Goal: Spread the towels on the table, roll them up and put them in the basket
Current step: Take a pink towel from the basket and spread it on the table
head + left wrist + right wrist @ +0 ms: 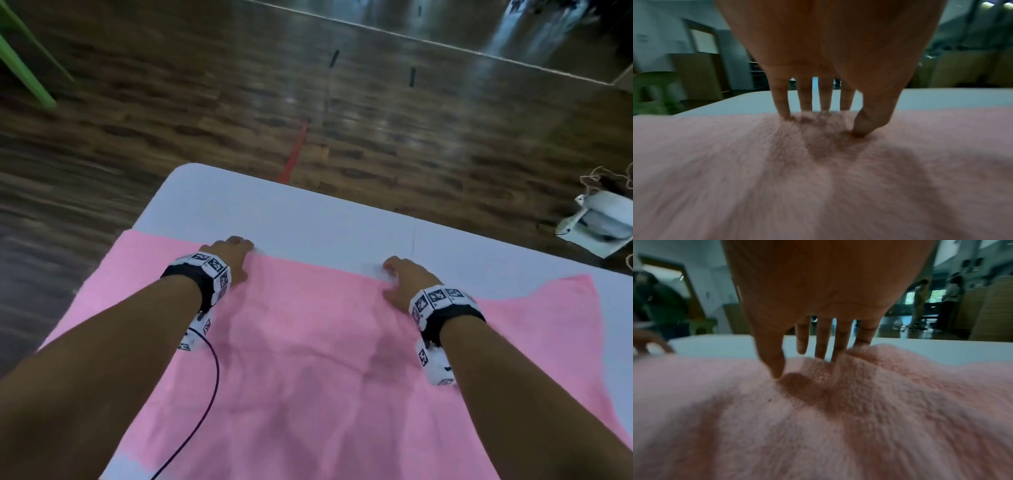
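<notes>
- Two bare forearms, each banded with a marker-covered wrist camera, are stretched forward over a pink towel (308,342).
- That towel is laid flat across the white tabletop (308,216), its left edge hanging past the tabletop's side.
- At the towel's far edge, the left hand (231,255) is pressed down, fingers (782,104) straight and slightly spread.
- Beside it, the right hand (406,282) is set the same way, fingers (841,340) spread, tips on a raised fold.
- No basket is seen.
</notes>
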